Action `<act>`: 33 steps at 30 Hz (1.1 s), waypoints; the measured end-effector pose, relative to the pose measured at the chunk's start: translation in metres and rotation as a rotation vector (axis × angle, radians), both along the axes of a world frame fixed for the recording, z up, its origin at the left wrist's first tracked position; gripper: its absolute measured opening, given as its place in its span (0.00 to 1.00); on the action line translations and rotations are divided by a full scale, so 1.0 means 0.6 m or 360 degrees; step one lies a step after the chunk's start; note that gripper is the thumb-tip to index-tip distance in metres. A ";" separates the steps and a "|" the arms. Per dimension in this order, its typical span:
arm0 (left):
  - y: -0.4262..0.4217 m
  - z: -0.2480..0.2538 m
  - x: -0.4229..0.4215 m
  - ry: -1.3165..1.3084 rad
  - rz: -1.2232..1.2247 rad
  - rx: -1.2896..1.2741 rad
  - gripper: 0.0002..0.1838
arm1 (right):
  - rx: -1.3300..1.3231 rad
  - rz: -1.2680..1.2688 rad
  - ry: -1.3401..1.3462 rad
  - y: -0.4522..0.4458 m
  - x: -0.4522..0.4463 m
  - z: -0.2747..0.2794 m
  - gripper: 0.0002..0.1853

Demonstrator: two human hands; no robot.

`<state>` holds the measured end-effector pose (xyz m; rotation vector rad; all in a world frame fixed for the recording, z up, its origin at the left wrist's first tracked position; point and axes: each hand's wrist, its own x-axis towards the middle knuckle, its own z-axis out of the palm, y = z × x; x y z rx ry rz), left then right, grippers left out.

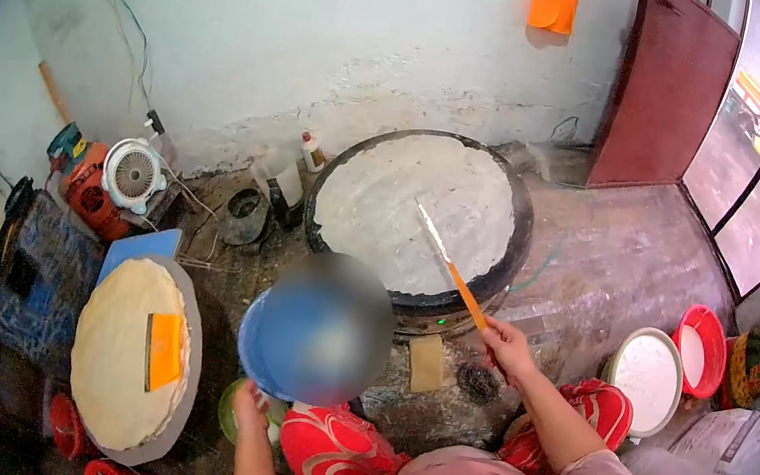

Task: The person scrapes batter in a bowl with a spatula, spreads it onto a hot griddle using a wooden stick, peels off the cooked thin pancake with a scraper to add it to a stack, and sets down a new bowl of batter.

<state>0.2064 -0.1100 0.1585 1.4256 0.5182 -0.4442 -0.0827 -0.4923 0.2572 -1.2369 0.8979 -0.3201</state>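
Note:
My right hand (510, 351) is closed round the orange handle of a long spatula (464, 291). The spatula's pale-smeared blade lies over a round griddle (522, 230), its tip above the whitish layer of batter (376, 197) covering most of the plate. A blue bucket (256, 342) stands in front of the griddle; a blurred patch hides its inside. My left hand (250, 407) is at the bucket's near left edge, fingers bent against the rim and partly hidden. Just beside that hand is a green bowl (227, 412).
At left, a stack of pale flatbreads (119, 345) carries an orange-and-dark scraper (165, 353). A fan-like blower (133, 175) stands behind. White-filled tubs (645, 384) sit at right near a sack (730, 442). A yellowish pad (426, 362) lies before the griddle.

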 end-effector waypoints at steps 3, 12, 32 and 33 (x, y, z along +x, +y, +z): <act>-0.099 0.177 -0.022 -0.0334 0.0025 -0.0277 0.15 | -0.0047 0.0019 0.0025 -0.029 0.008 -0.005 0.27; -0.347 0.277 -0.095 -0.0518 -0.0830 -0.0968 0.18 | -0.0025 -0.0170 -0.0135 -0.136 0.065 -0.015 0.27; -0.434 0.230 -0.155 0.0238 -0.1136 -0.0522 0.17 | -0.0548 -0.0218 0.0369 -0.327 0.198 -0.115 0.20; -0.434 0.231 -0.156 0.0236 -0.1140 -0.0529 0.17 | -0.0846 -0.0182 0.0472 -0.330 0.201 -0.126 0.20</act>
